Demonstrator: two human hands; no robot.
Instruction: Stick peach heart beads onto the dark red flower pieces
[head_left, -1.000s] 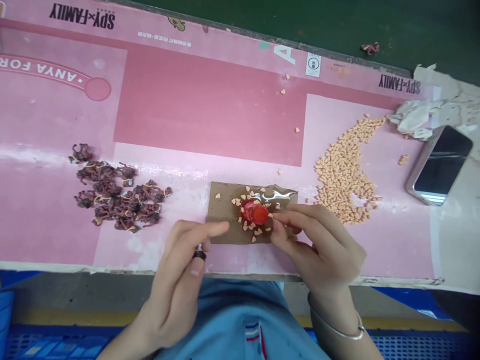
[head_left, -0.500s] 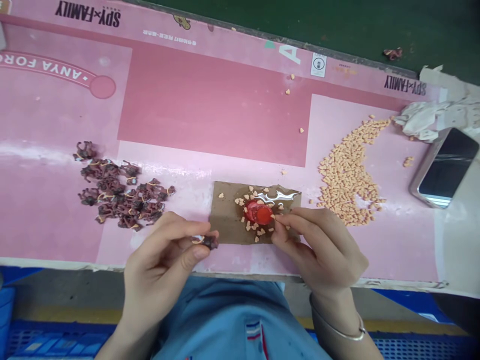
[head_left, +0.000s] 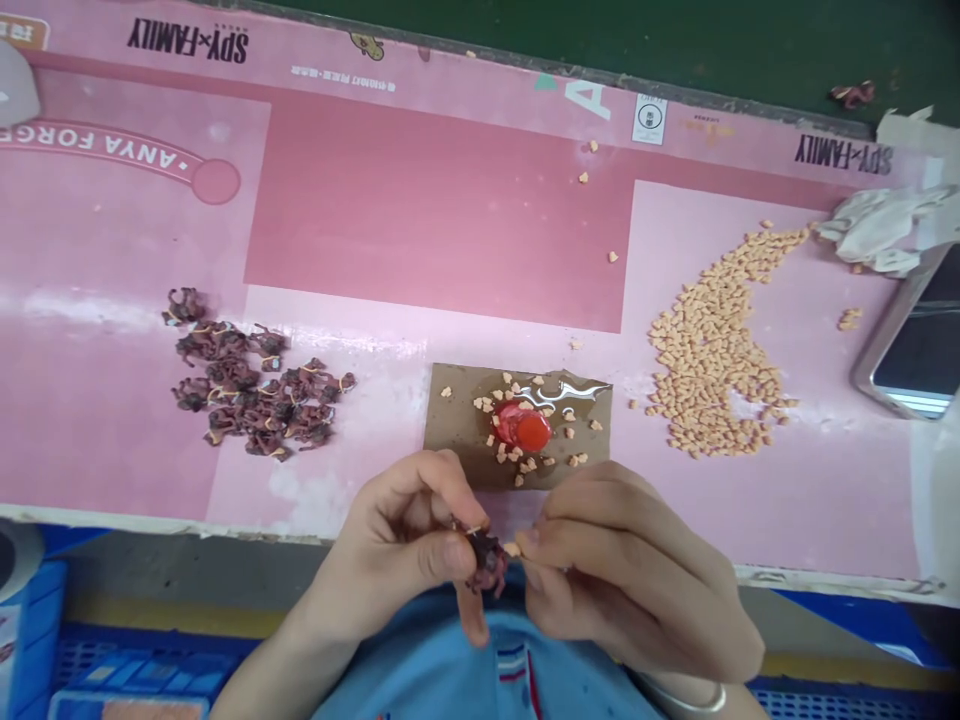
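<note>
My left hand (head_left: 409, 545) pinches a small dark maroon figurine (head_left: 487, 563) between thumb and fingers, near the table's front edge. Between the thumb and forefinger of my right hand (head_left: 630, 565) is a tiny peach-coloured piece (head_left: 512, 549), right beside the figurine; whether they touch I cannot tell. Just beyond my hands lies a brown card (head_left: 450, 430) with a wet, shiny patch. On it sits a red round cap (head_left: 533, 432) in a red puddle, with several peach pieces scattered around it.
Similar maroon figurines (head_left: 232, 375) form a pile on the left. A heap of peach pieces (head_left: 705, 360) spreads on the right, with a phone (head_left: 919, 340) and crumpled white tissue (head_left: 877, 225) beyond it. Blue crates (head_left: 135, 685) stand below the table edge.
Both hands have come together in front of my body, nearer the table edge. My right hand has left the red cap, carrying a peach piece to the figurine.
</note>
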